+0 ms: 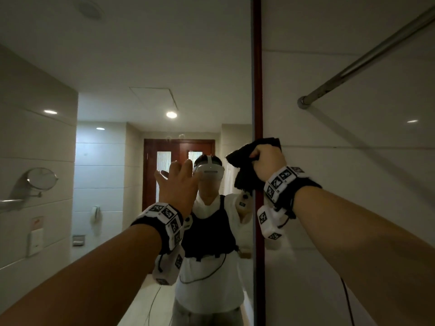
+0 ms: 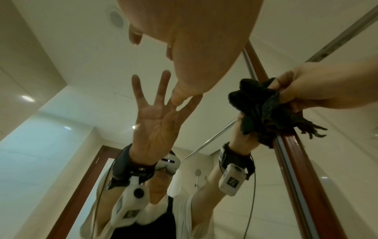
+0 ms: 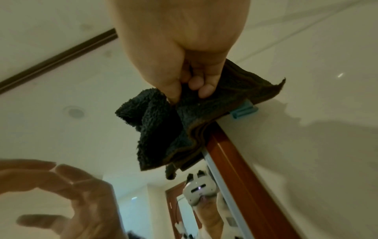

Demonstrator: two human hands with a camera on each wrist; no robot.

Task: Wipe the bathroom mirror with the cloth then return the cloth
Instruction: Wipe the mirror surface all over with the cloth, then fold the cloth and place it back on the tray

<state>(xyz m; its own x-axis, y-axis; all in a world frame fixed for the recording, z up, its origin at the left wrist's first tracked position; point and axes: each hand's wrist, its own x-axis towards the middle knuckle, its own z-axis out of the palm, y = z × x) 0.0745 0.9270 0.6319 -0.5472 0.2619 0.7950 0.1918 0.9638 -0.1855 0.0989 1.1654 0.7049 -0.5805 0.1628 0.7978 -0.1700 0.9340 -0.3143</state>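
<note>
The bathroom mirror (image 1: 117,67) fills the left of the head view, bounded on the right by a red-brown frame (image 1: 257,90). My right hand (image 1: 259,156) grips a bunched dark cloth (image 1: 244,165) against that frame at about head height. In the right wrist view the thumb and fingers (image 3: 206,92) pinch the cloth (image 3: 169,129), which hangs over the frame's edge. My left hand (image 1: 175,170) is raised in front of the glass with its fingers spread and holds nothing. In the left wrist view one fingertip (image 2: 180,97) meets its own reflection on the mirror.
A metal rail (image 1: 364,60) runs out from the tiled wall on the right, above my right arm. A small blue clip (image 3: 243,111) sits on that wall beside the frame. A round swivel mirror (image 1: 42,178) hangs at the left.
</note>
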